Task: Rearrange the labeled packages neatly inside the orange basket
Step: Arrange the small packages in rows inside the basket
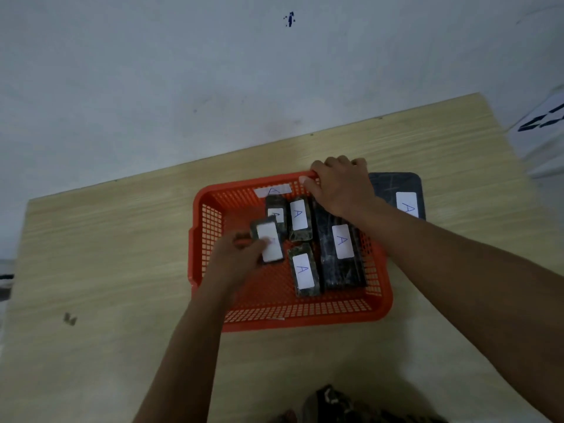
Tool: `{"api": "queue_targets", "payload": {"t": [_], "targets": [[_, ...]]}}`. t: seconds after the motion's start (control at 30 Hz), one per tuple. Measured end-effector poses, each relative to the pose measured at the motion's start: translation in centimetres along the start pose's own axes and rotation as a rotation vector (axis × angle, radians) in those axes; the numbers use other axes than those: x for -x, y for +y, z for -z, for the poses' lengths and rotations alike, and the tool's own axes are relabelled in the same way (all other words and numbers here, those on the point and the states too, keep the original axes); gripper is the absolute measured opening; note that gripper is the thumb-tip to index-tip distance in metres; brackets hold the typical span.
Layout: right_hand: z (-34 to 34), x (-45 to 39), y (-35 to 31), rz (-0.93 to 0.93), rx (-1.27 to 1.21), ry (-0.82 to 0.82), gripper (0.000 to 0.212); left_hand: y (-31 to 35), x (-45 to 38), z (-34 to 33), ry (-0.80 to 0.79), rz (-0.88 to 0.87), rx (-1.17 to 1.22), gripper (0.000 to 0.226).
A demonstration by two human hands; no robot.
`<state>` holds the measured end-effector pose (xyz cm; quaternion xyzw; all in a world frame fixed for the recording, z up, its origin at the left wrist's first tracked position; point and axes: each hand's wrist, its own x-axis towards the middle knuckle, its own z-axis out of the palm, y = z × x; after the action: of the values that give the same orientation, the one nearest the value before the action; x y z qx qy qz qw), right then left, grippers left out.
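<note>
The left hand (241, 254) is closed on a small labeled package (268, 243), lifted and tilted above the left half of the orange basket (305, 319), while the right hand (338, 186) is clamped over the basket's far rim near its far right corner, steadying it on the wooden table (106, 239). Nearest inside, a small package (303, 271) lies by the near wall, its long axis running near to far; just right of it a long black package (341, 245) lies the same way along the right wall. Farther in sit a second small package (299, 218) and, to its left, a half-covered one (276, 207) under the held package. The open floor is on the left, directly below the left hand, so that hand is the nearer for setting its package down parallel to the others. Beyond the basket's right far corner a large dark package (399, 193) rests on the table, partly hidden by the right wrist. The held package's label is blurred; the left fingers are hard to make out.
</note>
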<state>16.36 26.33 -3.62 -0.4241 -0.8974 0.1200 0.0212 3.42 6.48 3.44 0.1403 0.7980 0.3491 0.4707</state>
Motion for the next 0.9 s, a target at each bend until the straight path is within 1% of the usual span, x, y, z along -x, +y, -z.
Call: {"api": "queue_targets", "payload": {"t": [0.07,0.2,0.33,0.43,0.5,0.6,0.67,0.73,0.8,0.9], "targets": [[-0.1,0.4,0.4,0.019,-0.005,0.004,0.044,-2.3,0.3,-0.7,-0.022,0.057,-0.032,0.013],[-0.2,0.6,0.8,0.051,-0.010,-0.018,0.040,-4.6,-0.8,-2.2,0.001,0.047,-0.070,0.005],[-0.3,0.5,0.7,0.049,-0.010,-0.032,0.040,-5.6,-2.3,-3.2,0.102,0.030,-0.048,0.008],[-0.4,0.6,0.7,0.058,-0.005,-0.016,0.040,-6.3,-2.9,-3.9,0.174,-0.010,-0.080,0.011],[-0.4,0.6,0.7,0.056,0.005,-0.011,0.040,-6.6,-3.0,-4.4,0.210,-0.055,-0.142,0.018],[-0.4,0.6,0.6,0.053,0.008,-0.017,0.041,-6.7,-3.0,-4.7,0.232,-0.067,-0.232,0.031],[-0.3,0.6,0.6,0.050,0.009,-0.023,0.041,-6.6,-3.1,-4.7,0.235,-0.062,-0.231,0.034],[-0.2,0.6,0.6,0.044,0.002,-0.025,0.041,-6.5,-3.1,-4.6,0.235,-0.081,-0.283,0.037],[0.1,0.6,0.5,0.038,-0.018,-0.044,0.042,-6.3,-3.0,-4.5,0.229,-0.115,-0.337,0.037],[0.7,0.8,0.6,0.029,-0.073,-0.088,0.046,-5.9,-2.9,-4.4,0.211,-0.157,-0.386,0.029]]}}
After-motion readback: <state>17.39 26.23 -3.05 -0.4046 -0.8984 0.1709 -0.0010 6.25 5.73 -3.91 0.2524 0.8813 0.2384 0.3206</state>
